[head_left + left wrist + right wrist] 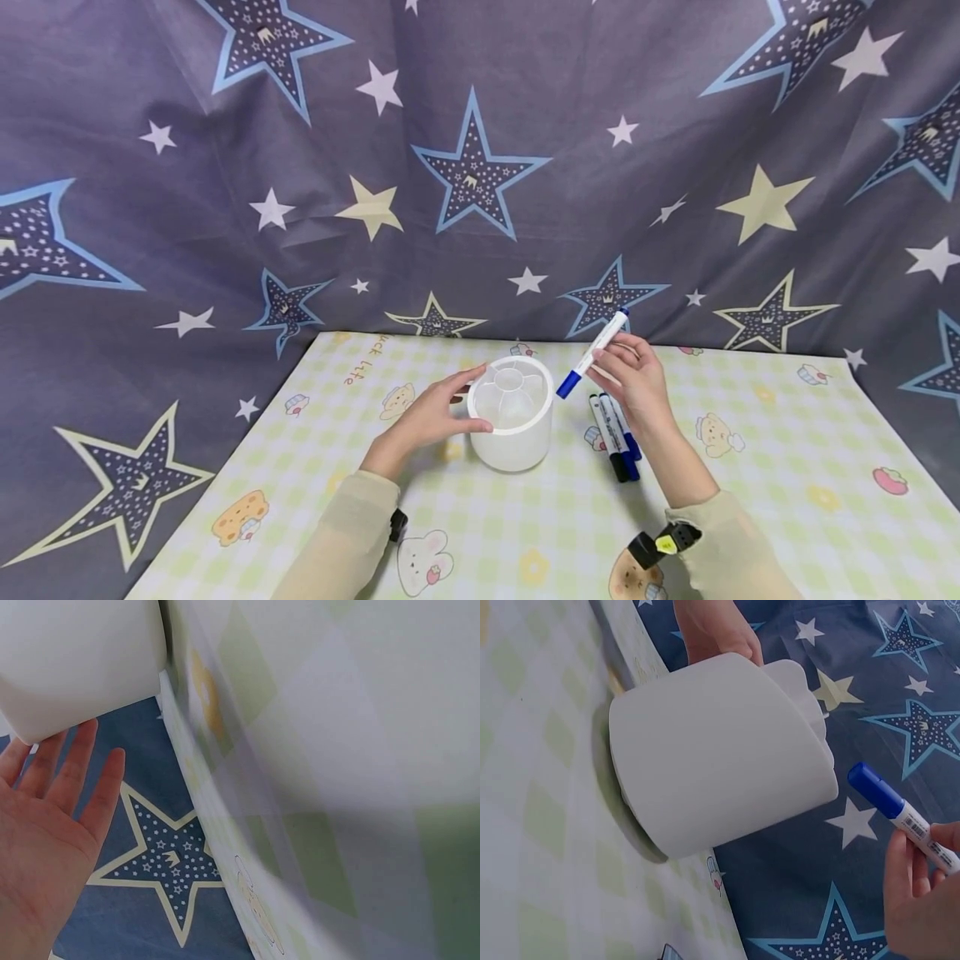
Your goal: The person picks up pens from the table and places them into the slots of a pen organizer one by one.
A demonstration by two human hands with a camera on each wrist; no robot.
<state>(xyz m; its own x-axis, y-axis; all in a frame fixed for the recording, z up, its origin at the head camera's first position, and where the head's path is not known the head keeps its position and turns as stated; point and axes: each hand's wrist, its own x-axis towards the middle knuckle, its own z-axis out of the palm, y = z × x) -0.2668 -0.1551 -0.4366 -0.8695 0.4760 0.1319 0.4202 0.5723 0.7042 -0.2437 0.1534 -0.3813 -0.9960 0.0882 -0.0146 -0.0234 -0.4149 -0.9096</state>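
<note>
A round white pen holder (512,450) with clear inner compartments stands in front of the person in the head view. The left hand (435,414) holds its left side, thumb at the near rim and fingers toward the far rim. In the left wrist view, the fingers (73,769) lie against the white wall. To the right, the right hand (636,379) pinches a white marker (600,342) with a blue cap. The marker is tilted, its capped end down and close to the holder's right rim. In the right wrist view, that blue cap (875,789) points toward the holder.
Several markers (615,433) with blue or black caps lie together on the table, below the right hand. A checked tablecloth (750,517) with cartoon prints covers the table. Behind it hangs a dark curtain (570,100) with stars. Each wrist wears a small black device.
</note>
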